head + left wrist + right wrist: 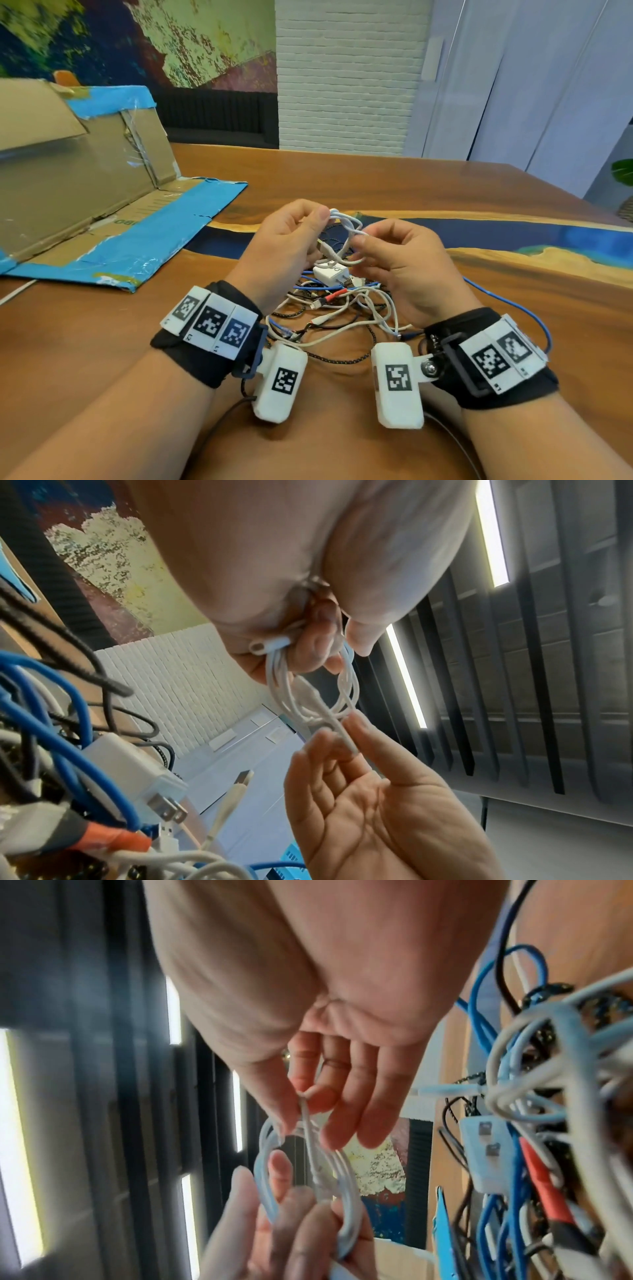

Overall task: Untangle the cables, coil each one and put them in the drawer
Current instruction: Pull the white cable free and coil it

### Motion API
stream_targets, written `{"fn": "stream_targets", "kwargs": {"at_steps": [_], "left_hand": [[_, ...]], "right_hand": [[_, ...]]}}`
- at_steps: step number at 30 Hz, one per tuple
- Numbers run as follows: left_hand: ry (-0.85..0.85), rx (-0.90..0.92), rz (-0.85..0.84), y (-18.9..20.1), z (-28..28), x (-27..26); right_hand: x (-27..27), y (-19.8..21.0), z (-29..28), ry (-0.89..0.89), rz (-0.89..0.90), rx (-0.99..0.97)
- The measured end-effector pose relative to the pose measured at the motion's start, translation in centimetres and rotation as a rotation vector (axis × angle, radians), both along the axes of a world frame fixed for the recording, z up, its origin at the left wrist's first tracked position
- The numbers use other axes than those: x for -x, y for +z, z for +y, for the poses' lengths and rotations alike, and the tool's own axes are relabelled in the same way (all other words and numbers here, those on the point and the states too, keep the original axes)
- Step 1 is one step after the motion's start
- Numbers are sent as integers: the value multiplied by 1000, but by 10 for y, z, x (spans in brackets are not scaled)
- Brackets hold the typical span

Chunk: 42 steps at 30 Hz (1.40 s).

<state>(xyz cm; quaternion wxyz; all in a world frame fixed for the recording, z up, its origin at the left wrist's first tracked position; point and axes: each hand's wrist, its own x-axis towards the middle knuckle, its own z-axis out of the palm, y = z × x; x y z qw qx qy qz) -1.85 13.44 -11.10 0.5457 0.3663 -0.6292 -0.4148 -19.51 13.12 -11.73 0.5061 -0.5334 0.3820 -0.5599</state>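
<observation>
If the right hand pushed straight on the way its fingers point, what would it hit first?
Most likely the left hand. The right hand pinches the white coil and points left across it, with the left hand's fingers close on the far side. Depth is hard to judge.

A wooden surface (428, 185) with a blue resin streak (513, 236) running across it fills the foreground. On its left stands a flattened cardboard box (85, 178) edged with blue tape (113, 99), one flap lying flat on the wood. Behind rise a painted mural (154, 41), a white brick wall (346, 75) and pale panels (534, 85), with a plant leaf (623, 173) at the right edge.
</observation>
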Motion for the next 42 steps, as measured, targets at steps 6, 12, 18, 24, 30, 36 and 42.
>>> {"fn": "stream_targets", "kwargs": {"at_steps": [6,12,18,24,30,36,42], "left_hand": [[31,8,-7,1,-4,-5],[-119,-107,243,6,-2,-8],[-180,-92,255,3,2,1],[-69,-17,204,4,-2,0],[-136,-103,105,2,-2,-7],[-141,-125,52,2,-3,-9],[-101,-117,156,2,-5,-15]], "right_hand": [[9,4,0,98,-135,-35],[11,0,-6,-12,191,152],[-6,-5,1,-32,8,68],[-14,-3,7,152,-154,-27],[-10,-4,0,108,-180,-21],[-1,-3,-1,287,-296,-5],[5,-5,-8,104,65,88]]}}
